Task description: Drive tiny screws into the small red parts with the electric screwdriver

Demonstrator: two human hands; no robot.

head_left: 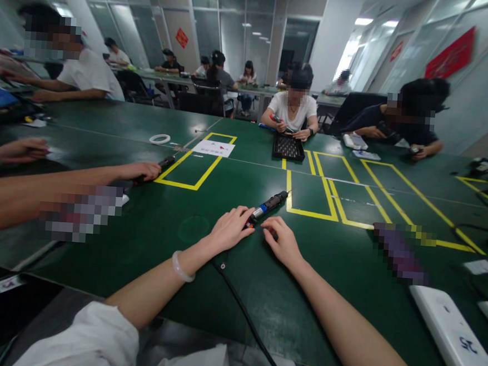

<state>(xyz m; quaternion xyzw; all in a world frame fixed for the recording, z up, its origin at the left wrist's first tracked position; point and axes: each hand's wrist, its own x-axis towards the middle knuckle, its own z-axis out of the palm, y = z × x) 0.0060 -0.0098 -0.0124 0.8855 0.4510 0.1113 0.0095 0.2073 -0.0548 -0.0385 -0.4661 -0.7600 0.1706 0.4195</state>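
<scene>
A black electric screwdriver (pixel 272 205) with a blue and silver band lies on the green table, its thin bit pointing away to the right. My left hand (pixel 233 227) is wrapped over its rear end, palm down, a pale bracelet at the wrist. Just to the right, my right hand (pixel 282 241) rests on the table with loosely curled fingers. A gap shows between its thumb and forefinger, and I see nothing held there. From below the left hand, a black cable (pixel 239 302) runs over the table's near edge.
Yellow tape rectangles (pixel 312 214) mark the green table (pixel 244 174). At left, a neighbour's hand (pixel 142 171) holds another dark tool. Across the table, a person works over a black tray (pixel 289 147). A white power bank-like device (pixel 447 325) lies at right; a tape roll (pixel 159 139) lies far left.
</scene>
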